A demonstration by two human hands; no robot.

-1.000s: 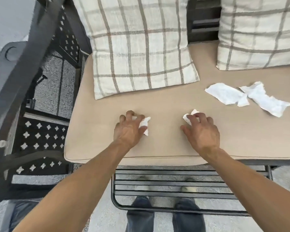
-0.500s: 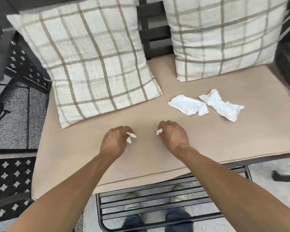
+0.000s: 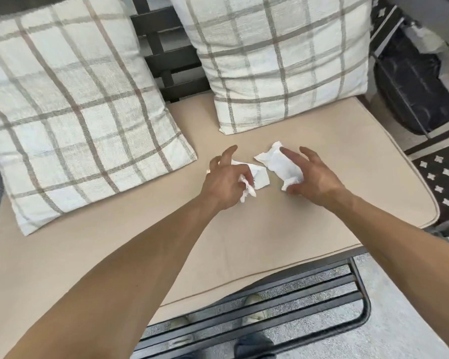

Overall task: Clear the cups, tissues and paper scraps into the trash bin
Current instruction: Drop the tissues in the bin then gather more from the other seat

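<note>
Two tissues are seen side by side on the seat cushion [image 3: 309, 203]: the flat tissue [image 3: 258, 174] lies under the left hand [image 3: 224, 182], whose grip already pinches a small scrap [image 3: 246, 191], while the crumpled tissue [image 3: 280, 165], long axis running away-left to near-right, is spanned by the wide-spread right hand [image 3: 314, 177].

The left hand [image 3: 224, 181] covers most of the flat tissue [image 3: 259, 177] under it, so only that tissue's right corner shows. There's a small wad [image 3: 245, 191] sticking out of its grip, the rest buried in the curled fingers. Can't tell if the right hand [image 3: 311, 177] still has its own scrap; the palm faces away. Its thumb hides the near end of the crumpled tissue [image 3: 280, 164]. Both pillows [image 3: 70, 120] get cut off by the frame edge. No bin or cups visible.
</note>
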